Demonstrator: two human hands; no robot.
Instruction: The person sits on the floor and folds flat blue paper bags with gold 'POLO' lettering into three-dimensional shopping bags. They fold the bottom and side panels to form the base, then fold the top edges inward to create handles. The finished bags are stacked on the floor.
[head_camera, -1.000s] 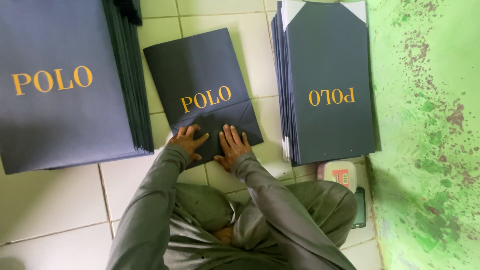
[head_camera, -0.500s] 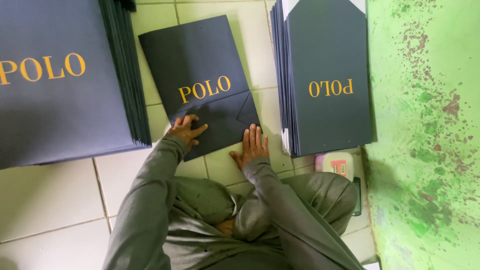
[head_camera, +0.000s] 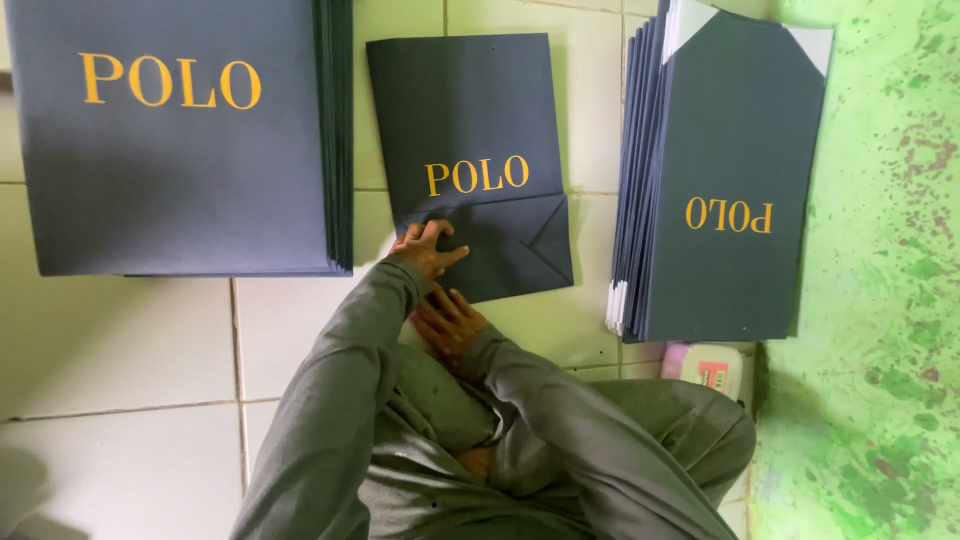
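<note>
A flat dark blue paper bag (head_camera: 470, 120) with gold lettering lies on the tiled floor (head_camera: 130, 340) in front of me, its bottom flap (head_camera: 520, 250) folded up. My left hand (head_camera: 428, 248) rests on the flap's left end, with fingers and thumb spread over the paper. My right hand (head_camera: 447, 322) lies just below it at the bag's lower left corner, fingers apart and holding nothing. Both arms wear grey sleeves.
A thick stack of the same dark blue bags (head_camera: 170, 150) lies to the left. Another stack (head_camera: 720, 180), turned the other way, lies to the right beside a green stained wall (head_camera: 880, 300). A small pink and white box (head_camera: 712, 368) sits near my right knee.
My right hand has slid from the bag's lower right edge to its lower left corner, under my left hand. My left hand has stayed on the folded flap.
</note>
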